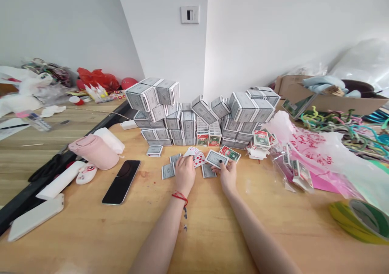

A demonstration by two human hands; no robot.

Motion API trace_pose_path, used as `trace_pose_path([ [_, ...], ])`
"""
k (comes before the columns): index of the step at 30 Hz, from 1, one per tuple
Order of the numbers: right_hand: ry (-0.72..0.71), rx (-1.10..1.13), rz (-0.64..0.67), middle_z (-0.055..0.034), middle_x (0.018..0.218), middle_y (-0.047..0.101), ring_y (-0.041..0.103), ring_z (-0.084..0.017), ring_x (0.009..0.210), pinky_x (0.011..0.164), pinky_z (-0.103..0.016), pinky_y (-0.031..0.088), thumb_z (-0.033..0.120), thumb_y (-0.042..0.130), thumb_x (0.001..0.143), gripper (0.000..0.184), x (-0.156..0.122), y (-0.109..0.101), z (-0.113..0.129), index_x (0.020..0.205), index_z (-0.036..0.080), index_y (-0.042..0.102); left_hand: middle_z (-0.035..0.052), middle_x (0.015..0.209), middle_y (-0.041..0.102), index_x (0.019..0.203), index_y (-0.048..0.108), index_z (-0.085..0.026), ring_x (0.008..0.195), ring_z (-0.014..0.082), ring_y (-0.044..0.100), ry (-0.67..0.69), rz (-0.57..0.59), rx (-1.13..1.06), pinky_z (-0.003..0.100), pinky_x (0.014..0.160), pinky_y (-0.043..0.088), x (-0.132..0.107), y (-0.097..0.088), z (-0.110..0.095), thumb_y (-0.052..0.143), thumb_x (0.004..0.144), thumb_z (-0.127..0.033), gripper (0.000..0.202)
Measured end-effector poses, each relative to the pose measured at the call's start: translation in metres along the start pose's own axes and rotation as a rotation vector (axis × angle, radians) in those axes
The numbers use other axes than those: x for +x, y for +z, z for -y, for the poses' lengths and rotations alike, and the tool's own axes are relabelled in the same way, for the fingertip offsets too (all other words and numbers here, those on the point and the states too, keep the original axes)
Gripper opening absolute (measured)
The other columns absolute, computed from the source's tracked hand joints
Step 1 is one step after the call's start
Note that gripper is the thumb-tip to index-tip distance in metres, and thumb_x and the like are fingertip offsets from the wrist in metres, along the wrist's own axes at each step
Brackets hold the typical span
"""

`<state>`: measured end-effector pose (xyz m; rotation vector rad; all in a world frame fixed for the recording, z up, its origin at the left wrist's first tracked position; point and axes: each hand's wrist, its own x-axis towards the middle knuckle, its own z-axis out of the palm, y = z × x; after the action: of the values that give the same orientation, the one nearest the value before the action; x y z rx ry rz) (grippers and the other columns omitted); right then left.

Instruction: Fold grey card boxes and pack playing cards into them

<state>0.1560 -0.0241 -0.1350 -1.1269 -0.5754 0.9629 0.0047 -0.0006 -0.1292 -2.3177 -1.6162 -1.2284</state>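
My right hand pinches a grey-backed playing card between thumb and fingers, tilted above the table. Under and beside it lie another grey-backed card and a red and green card box. My left hand, a red string at its wrist, is closed with its fingers bent down among the loose cards; whether it grips one is hidden. Face-up red-suit cards fan out between the hands. Left of that hand, a grey-backed card lies flat on the table.
Behind the hands stands a structure of folded grey card blocks. To the left are a black phone, a pink pouch and a white mouse. On the right lie plastic bags and a yellow tape roll.
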Motion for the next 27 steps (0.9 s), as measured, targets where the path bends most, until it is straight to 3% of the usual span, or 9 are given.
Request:
trace_pose_path([
  [4, 0.005, 0.032, 0.104, 0.003, 0.067, 0.061, 0.062, -0.016, 0.05, 0.046, -0.029, 0.051, 0.035, 0.062, 0.067, 0.033, 0.0, 0.002, 0.001, 0.089, 0.023, 0.042, 0.0109, 0.097, 0.062, 0.101, 0.055, -0.016, 0.1, 0.0214, 0.055, -0.004, -0.109, -0.063, 0.04, 0.09, 0.041, -0.001, -0.002, -0.005, 0.042, 0.083, -0.015, 0.023],
  [8, 0.006, 0.015, 0.162, 0.0024, 0.07, 0.061, 0.062, -0.015, 0.05, 0.046, -0.028, 0.051, 0.036, 0.063, 0.067, 0.034, 0.0, 0.002, 0.0, 0.092, 0.022, 0.044, 0.0075, 0.108, 0.059, 0.094, 0.055, -0.018, 0.114, 0.0192, 0.047, 0.037, -0.082, -0.178, 0.043, 0.101, 0.033, 0.001, -0.011, -0.012, 0.041, 0.08, -0.007, 0.023],
  [14, -0.019, -0.046, 0.143, 0.0024, 0.066, 0.06, 0.059, -0.014, 0.048, 0.041, -0.024, 0.046, 0.043, 0.063, 0.067, 0.033, 0.0, 0.002, 0.0, 0.085, 0.021, 0.048, 0.0084, 0.13, 0.038, 0.08, 0.059, -0.019, 0.125, 0.0223, 0.033, -0.044, -0.19, -0.244, 0.043, 0.101, 0.033, 0.004, -0.019, -0.014, 0.042, 0.076, -0.003, 0.023],
  [17, 0.016, -0.012, 0.108, 0.0039, 0.059, 0.058, 0.053, -0.011, 0.042, 0.039, -0.023, 0.042, 0.045, 0.065, 0.064, 0.034, 0.002, 0.0, 0.001, 0.08, 0.02, 0.048, 0.0082, 0.12, 0.046, 0.075, 0.059, -0.019, 0.118, 0.0208, 0.042, -0.085, -0.177, -0.31, 0.04, 0.096, 0.037, 0.003, -0.014, -0.007, 0.041, 0.076, -0.003, 0.024],
  [20, 0.062, 0.033, 0.106, 0.0059, 0.053, 0.054, 0.045, -0.008, 0.037, 0.038, -0.021, 0.037, 0.043, 0.067, 0.062, 0.033, 0.005, -0.003, 0.005, 0.077, 0.02, 0.049, 0.0053, 0.092, 0.058, 0.074, 0.058, -0.019, 0.098, 0.0176, 0.054, -0.107, -0.071, -0.412, 0.034, 0.085, 0.043, 0.001, -0.009, -0.003, 0.039, 0.076, -0.004, 0.025],
  [22, 0.075, 0.045, 0.141, 0.0068, 0.052, 0.052, 0.044, -0.008, 0.038, 0.039, -0.02, 0.036, 0.04, 0.067, 0.062, 0.03, 0.005, -0.005, 0.008, 0.078, 0.02, 0.05, 0.0039, 0.084, 0.06, 0.076, 0.059, -0.019, 0.09, 0.0166, 0.055, -0.143, -0.016, -0.477, 0.032, 0.082, 0.044, 0.0, -0.008, -0.004, 0.039, 0.076, -0.006, 0.024],
  [27, 0.071, 0.013, 0.221, -0.0025, 0.08, 0.063, 0.056, -0.015, 0.061, 0.051, -0.024, 0.043, 0.029, 0.065, 0.057, 0.02, 0.004, -0.006, 0.009, 0.072, 0.019, 0.056, 0.0045, 0.086, 0.063, 0.079, 0.061, -0.018, 0.087, 0.0168, 0.057, -0.288, 0.068, -0.679, 0.031, 0.079, 0.045, -0.001, -0.013, -0.011, 0.033, 0.08, -0.013, 0.029],
])
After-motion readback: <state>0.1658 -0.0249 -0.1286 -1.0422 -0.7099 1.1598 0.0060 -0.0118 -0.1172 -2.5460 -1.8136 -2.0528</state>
